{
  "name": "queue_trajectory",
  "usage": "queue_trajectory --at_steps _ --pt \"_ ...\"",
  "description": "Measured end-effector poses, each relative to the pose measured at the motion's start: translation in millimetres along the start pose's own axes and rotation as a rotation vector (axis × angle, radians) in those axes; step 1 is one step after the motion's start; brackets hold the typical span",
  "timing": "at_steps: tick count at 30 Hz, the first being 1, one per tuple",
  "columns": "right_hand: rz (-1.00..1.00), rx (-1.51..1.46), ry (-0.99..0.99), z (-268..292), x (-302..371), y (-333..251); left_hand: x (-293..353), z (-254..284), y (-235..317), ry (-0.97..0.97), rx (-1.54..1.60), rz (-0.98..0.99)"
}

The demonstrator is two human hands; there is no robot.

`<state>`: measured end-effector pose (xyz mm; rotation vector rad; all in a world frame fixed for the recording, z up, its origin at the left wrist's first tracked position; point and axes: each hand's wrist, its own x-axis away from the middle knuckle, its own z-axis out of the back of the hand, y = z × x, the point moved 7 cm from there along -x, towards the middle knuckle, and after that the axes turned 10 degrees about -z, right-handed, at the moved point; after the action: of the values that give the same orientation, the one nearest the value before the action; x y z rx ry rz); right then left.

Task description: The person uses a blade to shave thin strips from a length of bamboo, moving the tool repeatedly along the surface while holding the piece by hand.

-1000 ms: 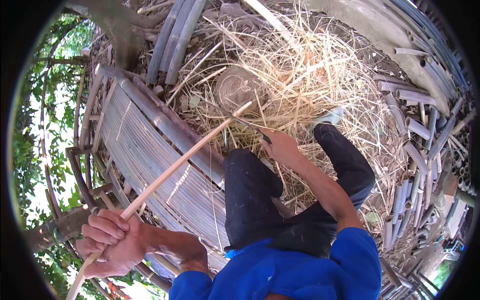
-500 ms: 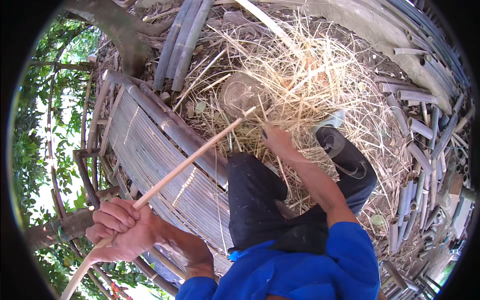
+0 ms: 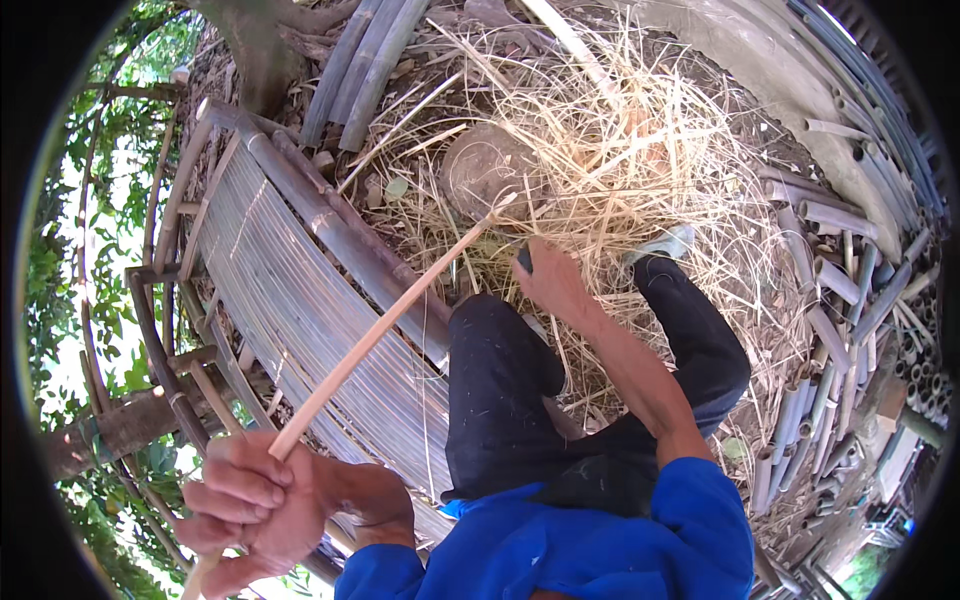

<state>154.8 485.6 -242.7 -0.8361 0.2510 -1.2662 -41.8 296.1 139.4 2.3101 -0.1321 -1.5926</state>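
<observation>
My left hand [image 3: 250,495], low on the left, is closed round a long pale bamboo strip [image 3: 385,325]. The strip slants up and away to the right, and its far end lies over a round stump [image 3: 485,170]. A short piece of it also shows below my fist. Just to the right of that far end is my right hand [image 3: 558,285], with its fingers curled in. A small dark thing [image 3: 525,260] shows at its fingers; I cannot tell what it is.
A bamboo bench [image 3: 300,290] runs along my left. Pale shavings [image 3: 640,150] are heaped beyond and to the right of the stump. Split bamboo lengths [image 3: 365,75] lie at the far left, and cut bamboo tubes [image 3: 840,215] are piled at the right.
My left hand has come down and slightly right, drawing the bamboo strip back toward me. My right hand has shifted only a little, to the left.
</observation>
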Motion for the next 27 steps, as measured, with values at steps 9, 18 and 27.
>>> queue_trajectory --at_steps 9,18,27 --pt "0.178 -0.059 0.16 -22 -59 2 35 15 -57 0.046 -0.052 -0.069" --pt "0.371 -0.085 0.204 -41 -68 -8 48 31 -93 0.125 0.118 -0.139" --pt "0.324 0.043 0.182 -74 -127 66 66 23 -145 0.08 0.055 -0.193"
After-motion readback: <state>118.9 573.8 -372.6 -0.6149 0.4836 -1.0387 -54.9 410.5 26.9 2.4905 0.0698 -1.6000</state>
